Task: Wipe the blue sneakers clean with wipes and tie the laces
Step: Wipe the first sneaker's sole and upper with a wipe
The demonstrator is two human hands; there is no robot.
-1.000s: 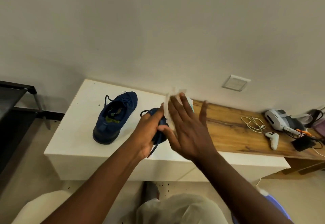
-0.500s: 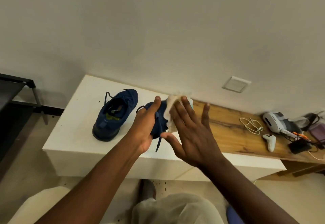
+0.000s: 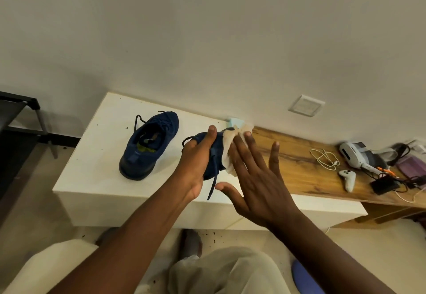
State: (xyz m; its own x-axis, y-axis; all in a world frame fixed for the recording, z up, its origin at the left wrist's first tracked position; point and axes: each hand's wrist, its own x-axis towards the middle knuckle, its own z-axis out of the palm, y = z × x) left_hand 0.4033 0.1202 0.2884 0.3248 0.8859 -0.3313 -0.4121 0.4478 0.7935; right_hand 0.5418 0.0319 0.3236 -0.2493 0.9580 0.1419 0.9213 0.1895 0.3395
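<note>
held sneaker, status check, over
Left grip holds blue sneaker over white table. Right grip flat, pressing wipe to it. Lace dangling loose; second sneaker sits aside, nothing in the way.

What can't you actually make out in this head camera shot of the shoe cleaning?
Head view only:
1. Held dark blue fabric sneaker: mostly covered by the left hand and the crumpled white wipe; its cleanliness is unclear.
2. Pale blue packet: only a corner shows past the wipe and the right hand.
3. Purple object: blurred, cut off by the right edge.
</note>
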